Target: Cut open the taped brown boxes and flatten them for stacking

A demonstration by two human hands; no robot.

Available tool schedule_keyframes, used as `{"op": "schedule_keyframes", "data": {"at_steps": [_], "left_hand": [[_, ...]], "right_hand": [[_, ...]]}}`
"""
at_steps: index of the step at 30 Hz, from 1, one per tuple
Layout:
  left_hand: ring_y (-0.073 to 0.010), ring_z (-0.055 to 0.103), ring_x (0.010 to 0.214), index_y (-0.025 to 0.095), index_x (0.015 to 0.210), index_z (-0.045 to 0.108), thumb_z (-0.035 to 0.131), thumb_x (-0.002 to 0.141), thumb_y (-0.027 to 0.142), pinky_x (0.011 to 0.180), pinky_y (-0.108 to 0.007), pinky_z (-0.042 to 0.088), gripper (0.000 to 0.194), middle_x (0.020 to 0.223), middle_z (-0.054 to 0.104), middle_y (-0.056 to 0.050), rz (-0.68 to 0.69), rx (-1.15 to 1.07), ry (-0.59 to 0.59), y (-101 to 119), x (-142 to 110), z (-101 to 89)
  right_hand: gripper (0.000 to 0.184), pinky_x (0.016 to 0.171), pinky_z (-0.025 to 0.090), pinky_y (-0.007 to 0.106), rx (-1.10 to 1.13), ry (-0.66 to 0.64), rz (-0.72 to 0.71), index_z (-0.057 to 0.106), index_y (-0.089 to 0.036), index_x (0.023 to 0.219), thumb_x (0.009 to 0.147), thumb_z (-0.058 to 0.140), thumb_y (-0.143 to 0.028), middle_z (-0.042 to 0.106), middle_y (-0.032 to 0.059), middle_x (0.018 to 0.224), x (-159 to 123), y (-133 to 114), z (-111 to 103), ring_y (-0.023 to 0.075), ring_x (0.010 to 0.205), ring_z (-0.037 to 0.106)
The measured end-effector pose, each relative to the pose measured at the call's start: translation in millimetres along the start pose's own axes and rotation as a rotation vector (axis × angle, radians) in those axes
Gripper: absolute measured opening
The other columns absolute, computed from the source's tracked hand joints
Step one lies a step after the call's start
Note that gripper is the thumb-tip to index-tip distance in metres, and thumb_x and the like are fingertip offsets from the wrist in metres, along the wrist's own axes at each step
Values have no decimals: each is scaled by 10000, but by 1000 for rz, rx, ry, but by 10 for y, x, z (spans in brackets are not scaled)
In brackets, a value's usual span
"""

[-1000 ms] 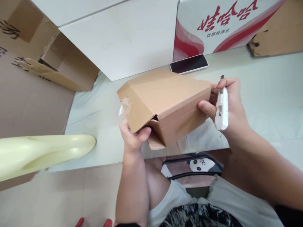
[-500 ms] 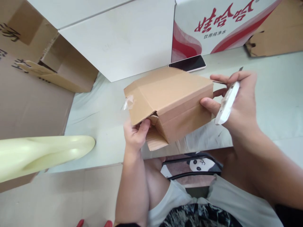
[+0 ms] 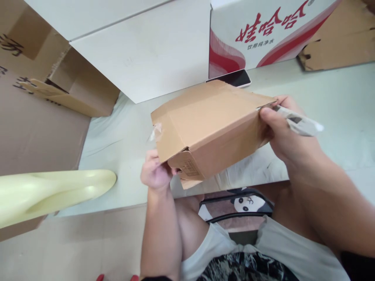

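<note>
A small brown cardboard box (image 3: 211, 117) is held tilted in front of me, with its left-end flaps partly open. My left hand (image 3: 156, 171) grips that end, its fingers bent in by the inner flap (image 3: 189, 164), which bears faint dark print. Loose clear tape (image 3: 155, 132) sticks out from the left top flap. My right hand (image 3: 288, 132) is closed around a white utility knife (image 3: 303, 123), whose handle points right. The right thumb presses on the box's right end, where the knife's front meets a slit under the top edge. Its blade tip is hidden.
Behind the box a phone (image 3: 241, 78) lies against a white-and-red carton (image 3: 263, 39) and a white box (image 3: 161, 58). Bigger cardboard boxes (image 3: 96, 89) stand at left, another (image 3: 342, 43) at back right. A pale yellow curved object (image 3: 73, 187) juts in from the left.
My right hand has turned the knife toward the box and taken hold of its right end. My left hand has shifted down and left, and the printed inner flap has come into view.
</note>
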State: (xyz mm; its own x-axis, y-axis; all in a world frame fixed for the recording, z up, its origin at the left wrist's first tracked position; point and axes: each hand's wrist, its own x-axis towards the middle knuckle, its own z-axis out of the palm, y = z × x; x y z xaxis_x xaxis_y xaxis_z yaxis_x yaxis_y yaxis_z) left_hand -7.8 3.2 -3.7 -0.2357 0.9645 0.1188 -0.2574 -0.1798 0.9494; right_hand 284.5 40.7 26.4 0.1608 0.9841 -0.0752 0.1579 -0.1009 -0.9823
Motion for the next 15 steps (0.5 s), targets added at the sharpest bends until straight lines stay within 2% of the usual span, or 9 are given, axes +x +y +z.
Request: {"op": "schedule_keyframes", "data": {"at_steps": [2, 4, 6, 9, 12, 15], "left_hand": [[-117, 378, 244, 197, 419, 607, 751, 619, 406, 270, -259, 274, 323, 340, 463, -1, 29, -55, -12, 17, 19, 25], [-128, 515, 363, 190, 445, 641, 739, 567, 265, 365, -252, 413, 173, 434, 573, -8, 80, -40, 84, 12, 47, 82], [-154, 656, 549, 187, 560, 732, 770, 578, 234, 515, -257, 532, 63, 602, 711, -15, 93, -14, 216, -11, 79, 139], [-164, 714, 704, 180, 736, 792, 861, 666, 370, 632, -263, 575, 214, 776, 786, -27, -53, -25, 313, -60, 134, 163], [-153, 703, 717, 182, 813, 760, 910, 679, 492, 636, -261, 564, 370, 806, 773, -26, -222, -40, 346, -127, 202, 119], [-171, 706, 738, 202, 878, 710, 880, 704, 589, 661, -300, 586, 457, 834, 734, -20, -246, -27, 369, -213, 267, 63]], "right_hand": [[350, 627, 252, 331, 153, 76, 59, 450, -248, 888, 834, 710, -475, 426, -21, 786, 0, -83, 51, 136, 677, 365], [340, 595, 260, 321, 233, 101, 115, 463, -247, 855, 820, 706, -482, 423, -24, 744, -7, -162, 89, 130, 640, 382], [324, 541, 239, 305, 209, 105, 170, 485, -254, 869, 819, 709, -482, 422, -25, 735, -19, -209, 108, 127, 609, 379], [320, 464, 188, 290, 133, 77, 209, 513, -276, 936, 790, 734, -455, 422, -38, 727, -39, -209, 122, 120, 552, 330], [357, 443, 232, 273, 141, -40, 160, 513, -294, 993, 758, 767, -383, 448, -45, 752, -47, -160, 134, 116, 552, 356], [389, 452, 283, 262, 188, -112, 129, 487, -288, 984, 733, 782, -323, 463, -45, 776, -33, -129, 144, 111, 583, 412]]}}
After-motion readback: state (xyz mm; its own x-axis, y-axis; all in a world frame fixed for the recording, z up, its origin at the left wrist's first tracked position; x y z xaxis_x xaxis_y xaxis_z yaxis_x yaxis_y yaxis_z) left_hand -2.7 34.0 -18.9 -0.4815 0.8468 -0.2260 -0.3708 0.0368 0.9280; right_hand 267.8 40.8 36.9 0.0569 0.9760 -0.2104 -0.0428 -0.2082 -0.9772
